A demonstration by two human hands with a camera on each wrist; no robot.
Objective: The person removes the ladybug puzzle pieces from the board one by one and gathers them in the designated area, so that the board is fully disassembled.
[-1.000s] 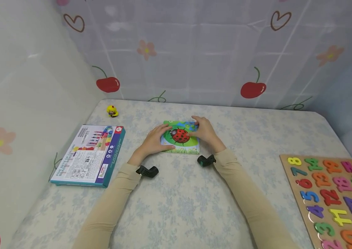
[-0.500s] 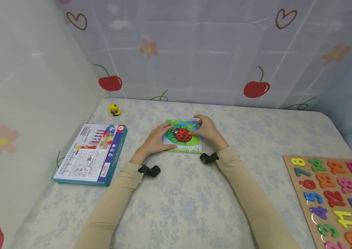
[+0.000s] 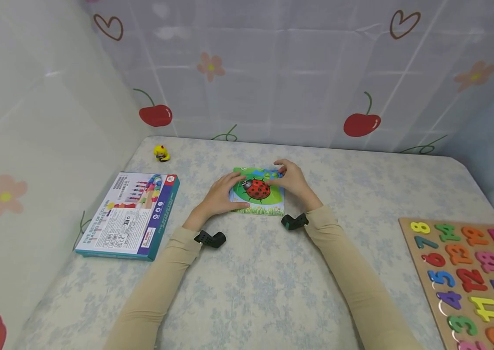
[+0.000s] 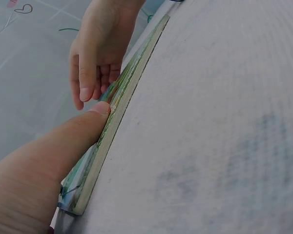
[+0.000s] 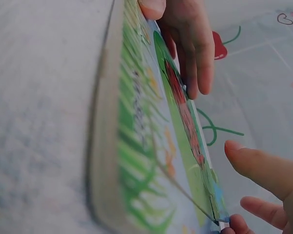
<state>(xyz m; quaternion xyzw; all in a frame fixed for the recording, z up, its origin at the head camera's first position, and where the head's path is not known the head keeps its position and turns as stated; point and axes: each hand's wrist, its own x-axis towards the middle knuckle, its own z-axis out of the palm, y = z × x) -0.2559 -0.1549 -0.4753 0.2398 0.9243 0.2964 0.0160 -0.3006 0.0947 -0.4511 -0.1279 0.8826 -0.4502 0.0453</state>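
Note:
A ladybug puzzle board [image 3: 257, 190], green and blue with a red beetle, lies flat on the table. My left hand [image 3: 219, 196] spans its left side, thumb at the near edge and fingers toward the far edge. In the left wrist view the left thumb [image 4: 80, 134] presses the board's edge. My right hand [image 3: 296, 181] is over the far right corner, its thumb and index finger spread apart. The right wrist view shows that thumb [image 5: 256, 163] raised off the surface, lower fingers right at the corner, and a seam line across the picture.
A bead-set box [image 3: 126, 216] lies on the left of the table. Behind it stands a small yellow figurine [image 3: 161, 153]. A wooden board [image 3: 423, 296] with colourful numbers is at the right front. A patterned curtain [image 3: 264, 82] hangs behind the table.
The head view has shifted slightly, moving the scene a little to the right. Both hands keep nearly the same places on the puzzle board.

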